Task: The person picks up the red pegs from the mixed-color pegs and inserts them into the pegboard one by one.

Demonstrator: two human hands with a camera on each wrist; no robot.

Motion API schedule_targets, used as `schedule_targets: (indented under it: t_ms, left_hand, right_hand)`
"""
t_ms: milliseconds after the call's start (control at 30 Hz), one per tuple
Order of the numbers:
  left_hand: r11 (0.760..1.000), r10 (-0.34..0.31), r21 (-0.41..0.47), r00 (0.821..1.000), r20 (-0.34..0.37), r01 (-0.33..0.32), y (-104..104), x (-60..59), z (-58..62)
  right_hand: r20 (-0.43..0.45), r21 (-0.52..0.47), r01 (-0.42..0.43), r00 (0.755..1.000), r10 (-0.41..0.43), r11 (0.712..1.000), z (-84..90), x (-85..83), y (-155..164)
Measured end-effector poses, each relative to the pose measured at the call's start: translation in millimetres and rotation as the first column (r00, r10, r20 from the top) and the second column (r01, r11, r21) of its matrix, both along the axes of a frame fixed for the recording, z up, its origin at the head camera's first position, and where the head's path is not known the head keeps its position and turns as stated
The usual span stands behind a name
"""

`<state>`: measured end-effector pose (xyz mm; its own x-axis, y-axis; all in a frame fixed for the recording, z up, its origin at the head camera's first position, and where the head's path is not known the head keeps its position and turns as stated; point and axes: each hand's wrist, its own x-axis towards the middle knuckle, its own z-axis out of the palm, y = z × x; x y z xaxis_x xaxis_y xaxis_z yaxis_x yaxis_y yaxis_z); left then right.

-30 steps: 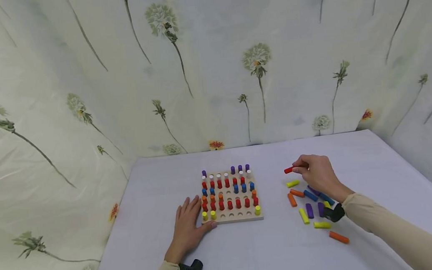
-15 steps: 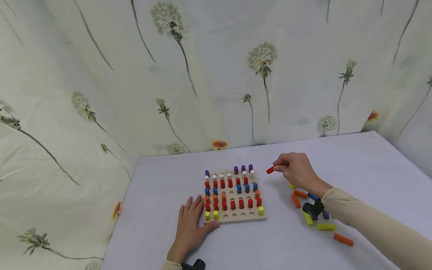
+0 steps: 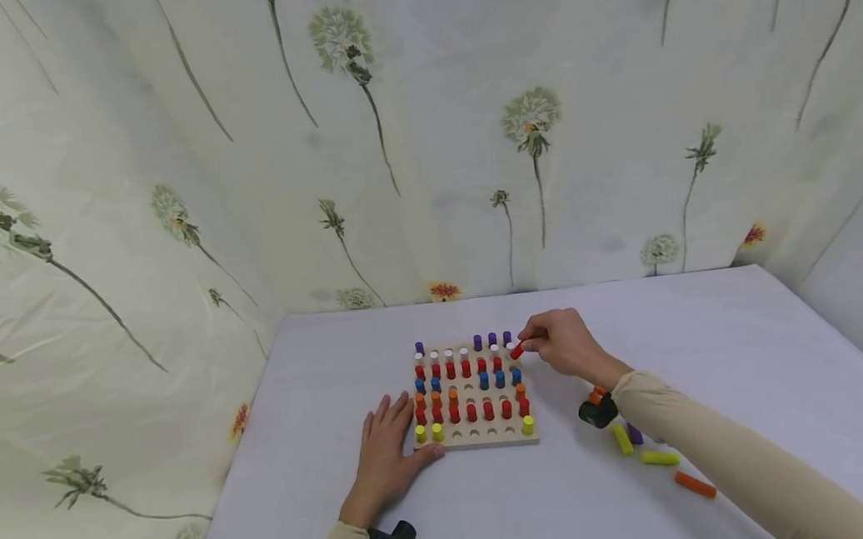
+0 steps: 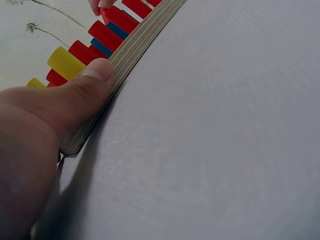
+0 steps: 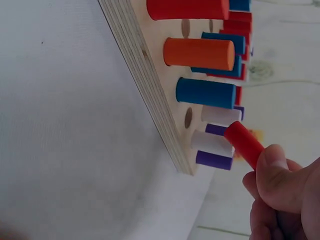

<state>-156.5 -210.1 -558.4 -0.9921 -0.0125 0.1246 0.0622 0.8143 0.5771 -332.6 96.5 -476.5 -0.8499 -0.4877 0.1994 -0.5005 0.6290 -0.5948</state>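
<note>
Near the middle of the head view, the right hand (image 3: 563, 345) pinches a red peg (image 3: 516, 351) between thumb and fingertips, its free end tilted down over the right far corner of the wooden pegboard (image 3: 481, 439). In the right wrist view the red peg (image 5: 243, 144) hangs slanted just above the board's edge (image 5: 145, 85), close to a white peg (image 5: 212, 142) and a purple peg (image 5: 214, 160); whether its tip touches the board is hard to judge from this angle. An empty hole (image 5: 188, 118) shows just beside it on the board.

The left hand (image 3: 387, 463) lies flat on the surface (image 3: 707, 342) at the lower left of the pegboard, fingers straight, thumb (image 4: 85, 90) pressed against the board's layered side (image 4: 135, 47). A yellow peg (image 4: 65, 62) stands just above the thumb there.

The board carries rows of purple, white, red, blue, orange and yellow pegs, with some holes bare in its near row. To the lower right of the head view, loose pegs lie on the surface near the right forearm: a yellow one (image 3: 660, 458) and an orange one (image 3: 696, 485) among them.
</note>
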Motion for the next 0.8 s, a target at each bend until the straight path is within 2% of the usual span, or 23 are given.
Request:
schedule_targets:
  t_ms: [167,433,800]
  left_hand:
    - [1.0,0.005,-0.001,1.0,0.007,-0.005,2,0.2,-0.1]
    - [1.0,0.008,-0.006,1.0,-0.004,-0.008,3,2.3,-0.5]
    - [1.0,0.009,-0.018,1.0,-0.02,-0.009,2,1.9,-0.3]
  right_hand:
    - [0.021,0.034,-0.02,1.0,0.019,0.999,-8.3,-0.1,-9]
    - [0.05,0.085,-0.052,0.998,0.047,0.995,-11.0,0.0,-15]
    - [0.013,0.179,-0.086,0.996,0.085,0.98,-11.2,-3.0,-19]
